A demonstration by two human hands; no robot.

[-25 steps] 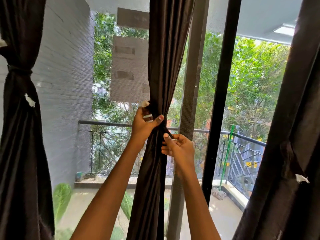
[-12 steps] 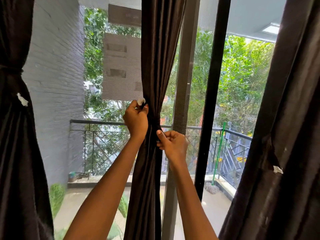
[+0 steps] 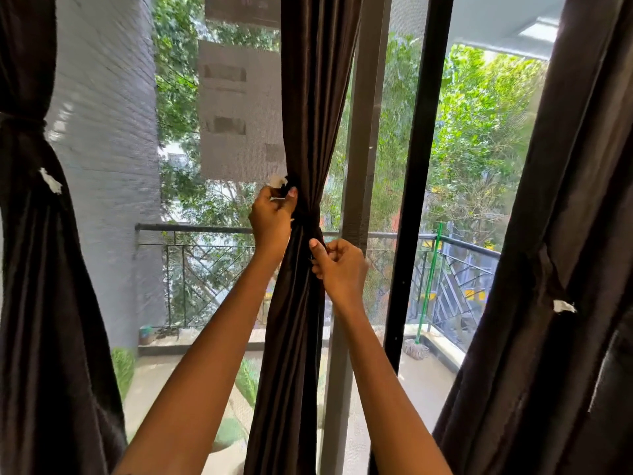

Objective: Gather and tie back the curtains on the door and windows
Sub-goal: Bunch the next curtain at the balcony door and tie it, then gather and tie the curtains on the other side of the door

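Note:
A dark brown middle curtain (image 3: 308, 97) hangs gathered into a narrow column in front of the glass door. A dark tie-back (image 3: 310, 225) cinches it at its waist. My left hand (image 3: 272, 219) pinches one end of the tie, which carries a white tag (image 3: 277, 182), at the curtain's left side. My right hand (image 3: 339, 269) grips the other end just below and to the right. A left curtain (image 3: 30, 269) is bound with its own tie (image 3: 22, 118). A right curtain (image 3: 548, 303) is gathered too, with a white tag (image 3: 563, 306).
A black door frame post (image 3: 416, 200) stands right of the middle curtain, a grey post (image 3: 363, 132) just behind it. Outside lie a balcony with a metal railing (image 3: 191, 228), a green-handled mop (image 3: 428, 282), a grey brick wall (image 3: 102, 166) and trees.
My left hand has moved from gripping the curtain's waist to its left edge, pinching the tagged tie end. My right hand stays below, and the view has shifted slightly.

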